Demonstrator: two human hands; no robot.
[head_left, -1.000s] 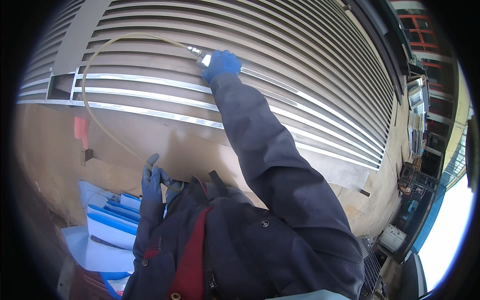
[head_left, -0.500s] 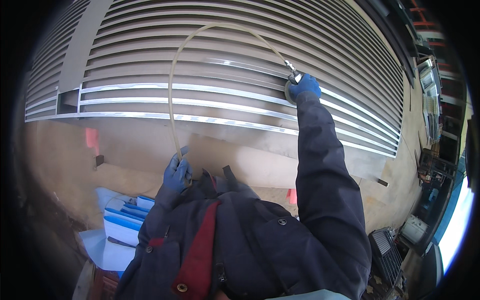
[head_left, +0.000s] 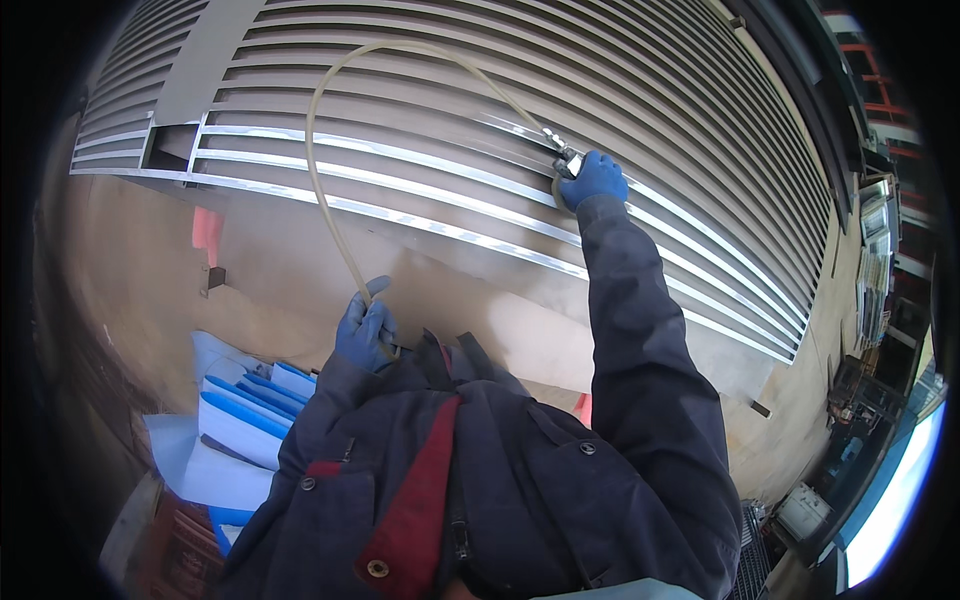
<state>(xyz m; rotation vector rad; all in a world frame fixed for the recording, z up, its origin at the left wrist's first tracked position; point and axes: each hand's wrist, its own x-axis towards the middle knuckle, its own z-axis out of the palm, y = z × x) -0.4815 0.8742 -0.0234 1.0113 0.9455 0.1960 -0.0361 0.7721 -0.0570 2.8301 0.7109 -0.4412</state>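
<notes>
the right hand (head_left: 594,178) is clenched on a small metal nozzle (head_left: 562,152) pressed to the louvred metal panel (head_left: 420,110), the left hand (head_left: 364,328) grips the pale hose (head_left: 318,170) looping between them, and, judging by the shiny slats beside that hand, most duller slats beyond remain unworked.

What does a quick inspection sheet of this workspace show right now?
Surface: grey slatted metal panel, a few slats shiny.
Job's things: small metal nozzle held against a slat; pale hose arcs from it down to the left hand.
Clutter: white and blue sheets stacked at lower left.
Grippers: right hand in a blue glove grips the nozzle; left hand in a blue glove holds the hose.
Cables: only the hose.
Surroundings: brown wall below the panel, equipment at far right, blurred.
</notes>
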